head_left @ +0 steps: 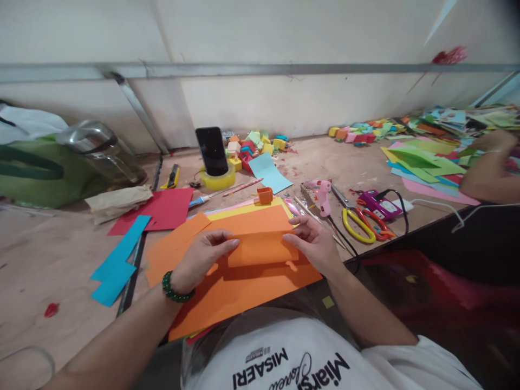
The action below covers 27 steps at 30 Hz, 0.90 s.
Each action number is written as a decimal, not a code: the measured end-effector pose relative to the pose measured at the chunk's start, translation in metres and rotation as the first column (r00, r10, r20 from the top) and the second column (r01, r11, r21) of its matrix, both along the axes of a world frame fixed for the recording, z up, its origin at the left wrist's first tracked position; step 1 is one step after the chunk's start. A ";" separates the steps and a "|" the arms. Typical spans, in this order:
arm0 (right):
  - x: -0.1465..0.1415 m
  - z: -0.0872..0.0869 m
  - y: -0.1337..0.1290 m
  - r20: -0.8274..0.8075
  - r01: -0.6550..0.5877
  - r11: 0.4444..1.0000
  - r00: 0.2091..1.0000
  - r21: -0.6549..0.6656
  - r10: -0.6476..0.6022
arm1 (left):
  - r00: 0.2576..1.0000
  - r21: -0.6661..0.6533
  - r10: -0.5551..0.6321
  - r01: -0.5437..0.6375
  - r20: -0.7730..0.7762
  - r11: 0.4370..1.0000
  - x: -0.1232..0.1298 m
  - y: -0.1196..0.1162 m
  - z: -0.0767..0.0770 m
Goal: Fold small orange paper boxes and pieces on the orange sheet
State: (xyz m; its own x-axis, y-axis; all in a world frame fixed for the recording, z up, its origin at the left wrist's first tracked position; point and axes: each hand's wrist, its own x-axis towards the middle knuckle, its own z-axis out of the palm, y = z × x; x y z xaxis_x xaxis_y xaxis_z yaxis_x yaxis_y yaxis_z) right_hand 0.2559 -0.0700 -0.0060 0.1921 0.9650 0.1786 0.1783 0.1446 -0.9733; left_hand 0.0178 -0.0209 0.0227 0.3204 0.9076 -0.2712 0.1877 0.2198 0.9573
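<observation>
left hand [205,254] and right hand [316,242], thumbs turned inward, pinch opposite ends of an orange paper piece [262,249].

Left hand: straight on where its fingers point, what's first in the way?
Beyond the folded orange paper already in its fingertips, the left hand would probably meet the right hand, at that paper's other end. Exact depth is unclear from one view.
</observation>
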 end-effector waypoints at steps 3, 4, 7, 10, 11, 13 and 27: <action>0.001 -0.002 0.001 -0.007 0.006 1.000 1.000 0.000 -0.006 | 0.999 -0.015 0.002 -0.001 0.035 1.000 -0.002 0.002 -0.003; 0.002 -0.003 0.000 -0.010 0.008 1.000 1.000 -0.005 -0.008 | 0.999 -0.018 0.001 0.000 0.045 1.000 -0.003 0.002 -0.005; 0.005 -0.007 0.000 -0.006 0.025 1.000 1.000 -0.014 -0.025 | 0.998 -0.029 -0.010 0.012 0.062 0.999 -0.006 0.004 -0.010; 0.005 -0.009 0.000 0.012 0.059 0.998 0.998 -0.019 -0.059 | 0.997 -0.034 -0.011 0.013 0.071 0.999 -0.007 0.004 -0.012; 0.005 -0.009 0.000 0.017 0.068 0.998 0.998 -0.018 -0.068 | 0.997 -0.027 -0.008 0.010 0.071 1.000 -0.006 0.004 -0.011; 0.004 -0.008 0.000 0.021 0.073 0.997 0.997 -0.012 -0.073 | 0.998 -0.005 -0.002 0.002 0.064 1.000 -0.005 0.003 -0.008; -0.002 0.001 0.003 0.044 0.052 0.999 0.998 0.000 -0.052 | 0.999 0.073 -0.034 0.036 -0.032 0.997 -0.005 0.000 0.006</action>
State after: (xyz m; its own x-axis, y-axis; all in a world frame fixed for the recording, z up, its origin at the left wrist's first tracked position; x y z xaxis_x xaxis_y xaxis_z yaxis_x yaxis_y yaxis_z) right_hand 0.2536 -0.0672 -0.0054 0.2341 0.9541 0.1869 0.2278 0.1331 -0.9646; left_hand 0.0126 -0.0212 0.0289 0.3450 0.9138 -0.2142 0.2232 0.1418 0.9644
